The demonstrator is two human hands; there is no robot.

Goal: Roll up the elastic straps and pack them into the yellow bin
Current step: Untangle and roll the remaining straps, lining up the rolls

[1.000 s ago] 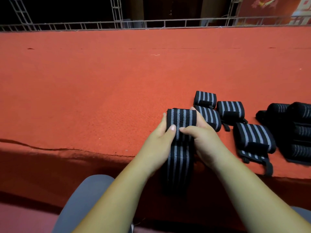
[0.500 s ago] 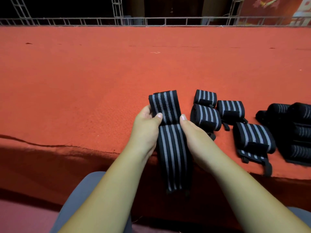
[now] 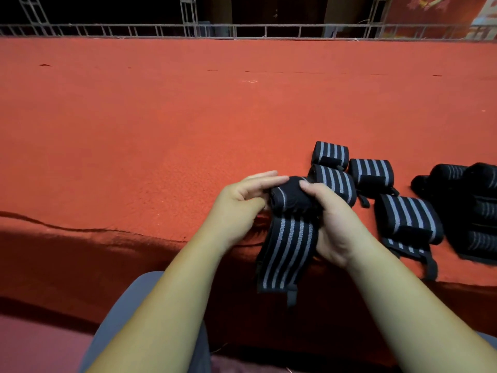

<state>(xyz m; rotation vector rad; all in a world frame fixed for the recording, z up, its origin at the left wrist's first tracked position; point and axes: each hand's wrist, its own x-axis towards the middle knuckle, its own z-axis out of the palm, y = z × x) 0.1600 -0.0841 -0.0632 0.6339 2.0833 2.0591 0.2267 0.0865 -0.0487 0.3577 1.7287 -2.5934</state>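
Head view looks down on a half-rolled strap [image 3: 291, 238] of black elastic with grey stripes, held between both hands above the front edge of a red carpeted platform [image 3: 161, 130]; its wound part sits at the top, and its flat tail hangs down over that edge, ending in a small dark tab. At the roll's left end, the left hand [image 3: 242, 200] pinches it, long fingers laid nearly straight over the top and thumb tucked below; at the right end, the right hand [image 3: 330, 219] grasps it, thumb pressed on top and palm against the side - its other fingers are hidden behind the cloth.

Just right of the half-rolled strap, touching or nearly touching the right hand, lies a finished roll [image 3: 334, 184]; beyond that one sits a second roll [image 3: 330, 153], and further right a third roll [image 3: 371, 173]. Right again lies a looser roll [image 3: 408, 219] with its tail trailing to the platform edge; farthest right is a dark heap of straps [image 3: 468, 205], their number unclear.

Far behind the half-rolled strap runs a metal truss rail [image 3: 242, 30]; below it, a grey-clad knee [image 3: 129, 319] shows - partly under the left forearm.
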